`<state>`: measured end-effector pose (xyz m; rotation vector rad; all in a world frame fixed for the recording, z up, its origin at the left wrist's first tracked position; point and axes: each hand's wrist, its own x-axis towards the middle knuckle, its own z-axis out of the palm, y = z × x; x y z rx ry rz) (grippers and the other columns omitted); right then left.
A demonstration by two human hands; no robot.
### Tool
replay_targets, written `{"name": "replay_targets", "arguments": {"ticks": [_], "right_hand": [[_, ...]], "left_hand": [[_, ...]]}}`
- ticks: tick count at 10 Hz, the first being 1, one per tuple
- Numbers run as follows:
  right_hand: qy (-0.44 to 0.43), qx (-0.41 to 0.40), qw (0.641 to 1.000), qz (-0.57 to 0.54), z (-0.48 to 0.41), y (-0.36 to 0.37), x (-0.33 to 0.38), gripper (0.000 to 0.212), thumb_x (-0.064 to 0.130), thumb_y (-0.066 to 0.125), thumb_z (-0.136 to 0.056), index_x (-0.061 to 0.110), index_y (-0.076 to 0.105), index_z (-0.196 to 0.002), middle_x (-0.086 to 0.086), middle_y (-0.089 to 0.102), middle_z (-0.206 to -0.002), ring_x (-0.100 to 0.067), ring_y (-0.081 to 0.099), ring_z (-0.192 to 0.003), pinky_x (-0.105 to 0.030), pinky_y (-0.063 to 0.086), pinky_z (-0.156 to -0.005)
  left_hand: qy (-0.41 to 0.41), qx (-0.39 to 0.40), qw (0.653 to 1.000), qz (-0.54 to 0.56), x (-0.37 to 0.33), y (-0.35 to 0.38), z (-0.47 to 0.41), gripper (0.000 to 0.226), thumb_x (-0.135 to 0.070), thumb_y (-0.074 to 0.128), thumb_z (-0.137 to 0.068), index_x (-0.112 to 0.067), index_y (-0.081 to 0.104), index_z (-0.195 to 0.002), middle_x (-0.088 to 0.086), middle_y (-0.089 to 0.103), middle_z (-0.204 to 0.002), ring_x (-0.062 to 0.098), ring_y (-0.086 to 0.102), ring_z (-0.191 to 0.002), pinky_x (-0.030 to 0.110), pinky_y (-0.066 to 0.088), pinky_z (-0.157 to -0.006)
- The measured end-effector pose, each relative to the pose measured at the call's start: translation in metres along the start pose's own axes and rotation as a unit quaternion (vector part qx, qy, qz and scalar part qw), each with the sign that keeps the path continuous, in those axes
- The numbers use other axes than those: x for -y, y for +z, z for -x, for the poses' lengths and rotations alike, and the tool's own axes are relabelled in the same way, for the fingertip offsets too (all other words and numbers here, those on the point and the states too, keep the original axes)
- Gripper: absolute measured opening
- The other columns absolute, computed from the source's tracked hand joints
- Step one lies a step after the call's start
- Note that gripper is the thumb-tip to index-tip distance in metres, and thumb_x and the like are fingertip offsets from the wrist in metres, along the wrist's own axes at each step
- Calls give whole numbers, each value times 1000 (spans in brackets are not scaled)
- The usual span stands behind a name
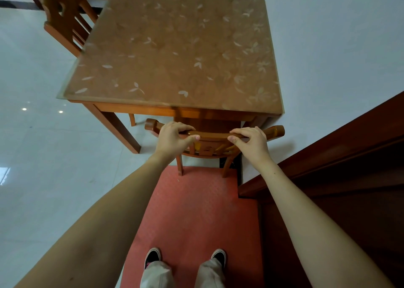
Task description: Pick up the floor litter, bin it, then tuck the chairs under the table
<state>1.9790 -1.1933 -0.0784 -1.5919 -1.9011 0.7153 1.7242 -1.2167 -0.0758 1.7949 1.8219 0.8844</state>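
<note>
Chair (213,135) faces the desk (175,47), seat under its near end, top rail lying crosswise along that edge. Left hand (172,138) and right hand (251,141) each grip the rail, fingers (186,127) curled over it. Rear legs stand on a red mat (196,211). Dark wood panel (338,167) close on the right. Second chair (65,20) beside the desk's left side.

Table (170,47) brown, pale leaf pattern; chair (213,135) orange-brown; mat (196,211) red.

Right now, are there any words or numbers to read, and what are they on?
None can be read.
The table cover shows only leaf shapes.
The near chair has a small dark carved mark on its back, too small to tell if it is writing.
</note>
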Motion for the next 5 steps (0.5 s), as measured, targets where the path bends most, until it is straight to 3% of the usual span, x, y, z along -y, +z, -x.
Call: {"name": "replay_targets", "arguments": {"ticks": [2,3,4,5], "right_hand": [[29,23,999,17,8,-4,17,31,39,65,-92,19,72,-115,2,68,-116,-15,56,-117,-29,12,-114],[46,32,998,-3,18,-9,27,36,37,61,-95,17,66,-125,0,63,-126,-18,55,-121,-35,33,-113],[44,36,998,-15,30,-22,48,39,38,57,-97,17,63,-129,0,60,-131,-18,56,-121,-42,48,-102],[-14,-2,999,39,37,-39,72,41,40,54,-98,16,61,-132,-1,60,-133,-18,54,-124,-42,48,-102]], "left_hand": [[-7,30,999,-39,-10,-3,11,39,-45,65,-87,-17,68,-115,-5,67,-103,13,53,-100,34,44,-91],[-5,46,998,-47,-17,-9,22,40,-36,60,-92,-15,61,-127,1,62,-121,17,52,-116,35,42,-100],[-11,61,997,-48,-30,-26,36,43,-37,55,-95,-16,55,-133,2,58,-132,17,48,-125,33,40,-103],[31,33,997,-65,-48,-46,42,45,-37,52,-97,-14,53,-136,4,57,-134,19,49,-126,34,39,-102]]}}
